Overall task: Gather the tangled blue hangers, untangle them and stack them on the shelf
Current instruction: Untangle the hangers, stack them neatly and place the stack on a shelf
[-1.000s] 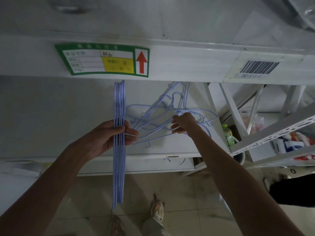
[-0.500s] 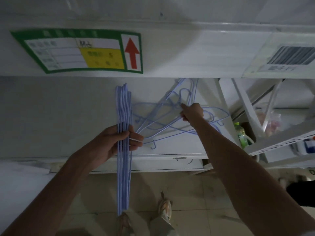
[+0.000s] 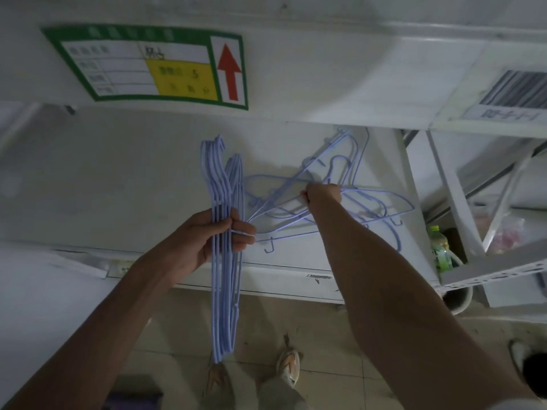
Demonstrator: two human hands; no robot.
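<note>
Head view of a white shelf (image 3: 118, 179) below a labelled beam. The left hand (image 3: 204, 238) grips a bundle (image 3: 225, 261) of aligned blue hangers, fingers and thumb curled round the wires. The bundle stands roughly upright, its hooks above the hand over the shelf and its lower end hanging past the shelf's front edge toward the floor (image 3: 325, 335). The right hand (image 3: 322, 196) reaches over the shelf and pinches wires of the tangle (image 3: 370, 199), a loose heap of crossed blue hangers lying on the right part of the shelf, near its right edge. One end of the tangle touches the fingers of the left hand; several hooks point toward the front edge.

A green-bordered label (image 3: 154, 66) with a red arrow is fixed to the beam above, and a barcode sticker (image 3: 515, 93) lies toward the beam's right end. A green bottle (image 3: 441, 247) stands beyond the shelf's right edge. Two shoes (image 3: 288, 368) show on the floor below.
</note>
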